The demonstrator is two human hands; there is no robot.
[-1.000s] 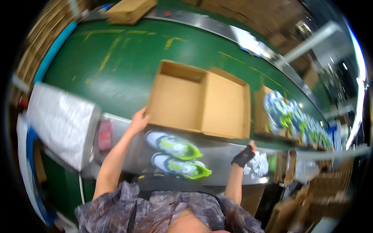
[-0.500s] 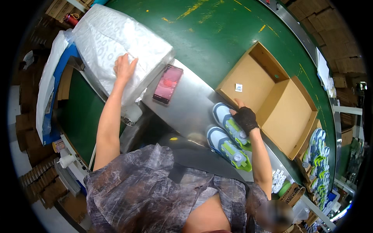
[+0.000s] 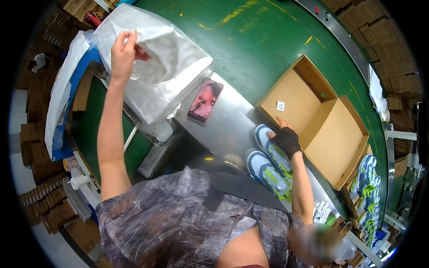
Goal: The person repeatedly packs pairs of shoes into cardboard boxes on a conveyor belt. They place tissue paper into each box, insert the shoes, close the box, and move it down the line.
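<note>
My left hand (image 3: pixel 123 56) is closed in a pinch on a thin whitish sheet of wrapping paper (image 3: pixel 158 51), whose edge curls up from a stack in clear plastic (image 3: pixel 156 100). My right hand (image 3: pixel 286 139), in a black fingerless glove, rests on the farther of two light-blue and lime-green sneakers (image 3: pixel 264 136), thumb and forefinger apart; its other fingers are partly hidden. Beside it lies the nearer sneaker (image 3: pixel 259 166). Just past them an open brown cardboard shoe box (image 3: pixel 308 100) holds a small white packet (image 3: pixel 280 106).
A phone (image 3: pixel 205 100) with a lit screen lies on the metal edge (image 3: pixel 223 127) between the stack and the sneakers. More sneakers (image 3: pixel 366 187) stand in a row at the right. Crumpled white paper pieces (image 3: pixel 321 212) sit near my right forearm. A green work surface (image 3: pixel 250 49) stretches beyond.
My left hand has risen off the stack and moved left and away, lifting the sheet's edge. My right hand stays on the sneaker. The whole view has shifted slightly.
</note>
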